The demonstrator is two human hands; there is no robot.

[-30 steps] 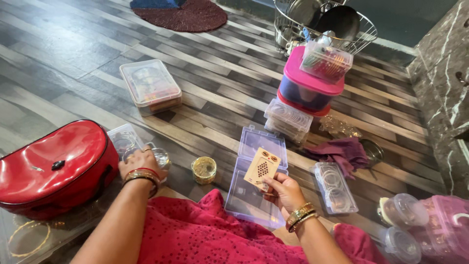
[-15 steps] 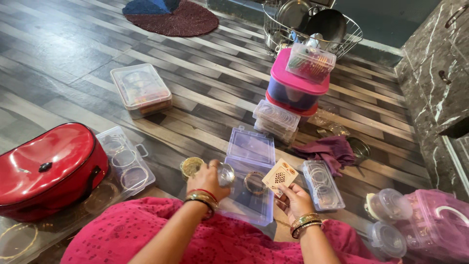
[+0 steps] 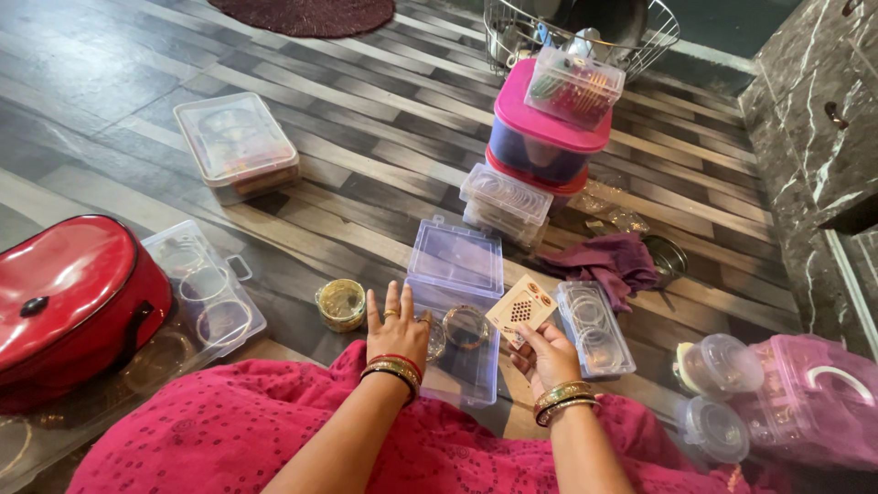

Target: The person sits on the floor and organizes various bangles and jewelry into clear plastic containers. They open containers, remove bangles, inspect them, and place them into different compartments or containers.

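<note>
My left hand (image 3: pixel 397 329) rests with fingers spread on the near left edge of an open clear plastic box (image 3: pixel 457 274), beside a clear bangle stack (image 3: pixel 436 340) inside it. A gold-and-brown bangle set (image 3: pixel 467 327) lies in the box just right of that hand. My right hand (image 3: pixel 545 352) holds a small tan card (image 3: pixel 519 309) dotted with dark studs, tilted above the box's right edge. A short gold bangle stack (image 3: pixel 341 304) stands on the floor left of my left hand.
A red case (image 3: pixel 69 293) and a clear tray of bangles (image 3: pixel 203 293) lie at left. A lidded box (image 3: pixel 235 146) sits farther back. Stacked pink tubs (image 3: pixel 546 137), clear bangle boxes (image 3: pixel 596 329), a purple cloth (image 3: pixel 613 261), round jars (image 3: pixel 718 366) and a wire basket (image 3: pixel 585 23) stand right.
My left hand carried a clear bangle stack from the tray by the red case over to the open box and spread flat there. The card stayed in my right hand.
</note>
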